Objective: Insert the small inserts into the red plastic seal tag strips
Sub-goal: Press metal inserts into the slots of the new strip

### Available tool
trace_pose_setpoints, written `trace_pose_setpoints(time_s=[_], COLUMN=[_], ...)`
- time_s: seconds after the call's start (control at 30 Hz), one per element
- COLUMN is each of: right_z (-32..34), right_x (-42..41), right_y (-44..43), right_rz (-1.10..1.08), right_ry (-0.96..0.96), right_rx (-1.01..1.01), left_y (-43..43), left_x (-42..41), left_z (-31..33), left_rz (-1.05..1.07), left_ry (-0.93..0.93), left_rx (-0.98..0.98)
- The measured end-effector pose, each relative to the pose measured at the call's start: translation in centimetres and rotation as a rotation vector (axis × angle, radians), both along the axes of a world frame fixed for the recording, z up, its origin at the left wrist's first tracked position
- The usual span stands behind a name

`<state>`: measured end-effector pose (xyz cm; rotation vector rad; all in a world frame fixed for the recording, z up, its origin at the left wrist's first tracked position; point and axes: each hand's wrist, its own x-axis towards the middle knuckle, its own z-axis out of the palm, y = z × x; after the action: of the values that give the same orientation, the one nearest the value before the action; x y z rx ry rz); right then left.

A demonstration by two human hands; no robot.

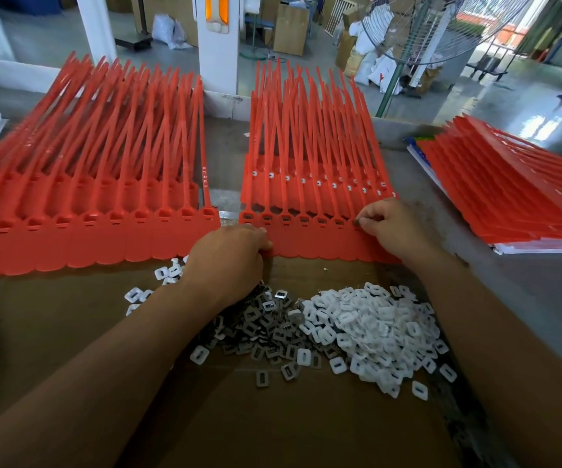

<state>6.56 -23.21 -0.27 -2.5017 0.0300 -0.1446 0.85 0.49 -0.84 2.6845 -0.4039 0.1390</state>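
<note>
A strip of red seal tags (310,238) lies in front of me at the centre, on top of a stack; several of its sockets hold dark metal inserts. My right hand (397,228) pinches a small metal insert (358,221) at a socket near the strip's right end. My left hand (230,258) grips the strip's lower left edge with curled fingers. Below the hands lie a heap of grey metal inserts (266,329) and a bigger heap of white plastic inserts (374,332) on brown cardboard (272,417).
Another stack of red tag strips (87,204) with empty sockets lies to the left, and a third stack (516,184) rests on papers at the right. A few white inserts (168,271) sit by my left wrist. A fan (441,28) stands behind the table.
</note>
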Motion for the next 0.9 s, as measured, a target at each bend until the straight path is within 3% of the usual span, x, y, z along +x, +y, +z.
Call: trace_pose_setpoints(time_s=[0.23,0.47,0.9], right_z=[-0.22,-0.36,0.26], right_x=[0.68,0.62,0.29], right_y=[0.16,0.27,0.35], right_rz=[0.016,-0.123,-0.108], right_ry=[-0.013,-0.025,0.035], right_rx=[-0.133,0.061,0.044], left_y=[0.00,-0.03,-0.03], left_x=[-0.01,-0.05,0.00], left_z=[0.14,0.27,0.29], left_rz=[-0.003,-0.003,-0.002], left_ry=[-0.003,-0.003,0.003], left_rx=[-0.002,0.002,0.001])
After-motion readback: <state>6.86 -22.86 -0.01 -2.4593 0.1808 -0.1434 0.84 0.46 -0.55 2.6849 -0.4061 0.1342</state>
